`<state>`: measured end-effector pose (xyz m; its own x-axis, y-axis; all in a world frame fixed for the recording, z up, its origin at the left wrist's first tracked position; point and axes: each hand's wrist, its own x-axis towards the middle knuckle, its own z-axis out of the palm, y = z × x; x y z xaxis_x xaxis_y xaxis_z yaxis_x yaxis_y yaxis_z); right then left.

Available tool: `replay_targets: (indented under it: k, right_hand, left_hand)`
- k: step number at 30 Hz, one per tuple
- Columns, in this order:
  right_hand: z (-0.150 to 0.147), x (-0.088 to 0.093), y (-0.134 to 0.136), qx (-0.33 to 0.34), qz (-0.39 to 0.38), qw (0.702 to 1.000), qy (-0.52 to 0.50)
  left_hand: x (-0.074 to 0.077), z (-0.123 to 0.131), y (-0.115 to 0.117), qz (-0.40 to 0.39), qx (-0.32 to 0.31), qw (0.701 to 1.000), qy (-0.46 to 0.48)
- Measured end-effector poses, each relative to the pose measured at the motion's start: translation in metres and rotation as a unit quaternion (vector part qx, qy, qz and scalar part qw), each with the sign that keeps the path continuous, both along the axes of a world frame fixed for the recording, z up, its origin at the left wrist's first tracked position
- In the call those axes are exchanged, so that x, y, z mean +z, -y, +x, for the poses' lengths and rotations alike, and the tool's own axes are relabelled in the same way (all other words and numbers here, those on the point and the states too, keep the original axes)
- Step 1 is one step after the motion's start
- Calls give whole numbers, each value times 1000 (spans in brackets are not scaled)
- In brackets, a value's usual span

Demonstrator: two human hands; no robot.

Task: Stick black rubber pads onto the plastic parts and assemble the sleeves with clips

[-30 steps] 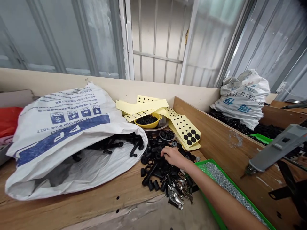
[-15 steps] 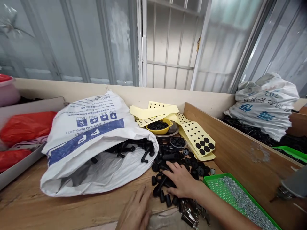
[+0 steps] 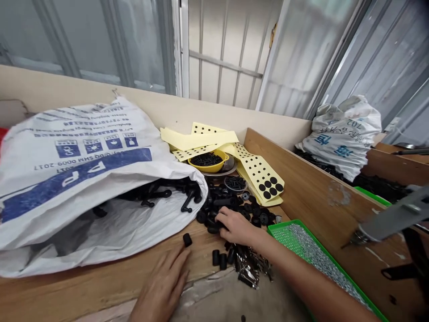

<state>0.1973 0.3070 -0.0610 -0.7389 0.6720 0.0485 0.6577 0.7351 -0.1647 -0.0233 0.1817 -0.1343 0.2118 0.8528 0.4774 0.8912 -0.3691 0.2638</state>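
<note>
while the right hand (image 3: 236, 227) curls narrowly over a pile of black rubber fittings (image 3: 214, 214), any held piece cannot be told; left hand (image 3: 161, 286) open, near a loose black rubber sleeve (image 3: 187, 240); light fingertip contact suits such loose pieces.

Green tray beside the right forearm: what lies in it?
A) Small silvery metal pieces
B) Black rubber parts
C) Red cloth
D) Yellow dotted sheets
A: the green tray holds a spread of small silvery metal pieces, while the black parts lie outside it under the right hand.
</note>
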Motion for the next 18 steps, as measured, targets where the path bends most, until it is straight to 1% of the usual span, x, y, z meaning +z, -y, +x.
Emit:
replay_targets:
  k: [5,11,15,18]
  right_hand:
    - [0,3,-1,-25,-22,999,-10]
    - [-1,3,18,-14,-45,999,-15]
    - [-2,13,25,15,-76,997,-31]
    - [5,23,26,-8,-70,997,-38]
  left_hand:
    - [-5,3,1,6,-1,1000,-5]
    - [1,7,3,-2,-15,1000,-5]
    - [4,13,6,-18,-9,1000,9]
    - [2,15,7,-27,2,999,22]
